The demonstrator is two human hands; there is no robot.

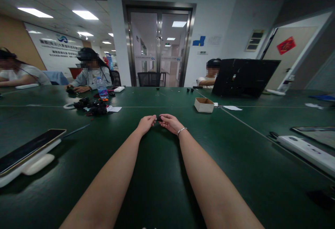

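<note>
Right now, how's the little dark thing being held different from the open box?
The dark thing is tiny; the box is bigger. The dark thing is mostly black; the box is pale. The dark thing is held between the left grip and right grip; the box stands on the green table. Both show against that table.

Red diamond (286, 45) on door (297, 63): 福. Wall sign (53, 44): 大 among blurred characters.

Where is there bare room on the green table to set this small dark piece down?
The green table looks bare between the right forearm and white device, and between the left forearm and phone; a narrower strip runs between the forearms. It is crowded ahead and left of the left hand, with black clutter, paper and a bottle.
</note>
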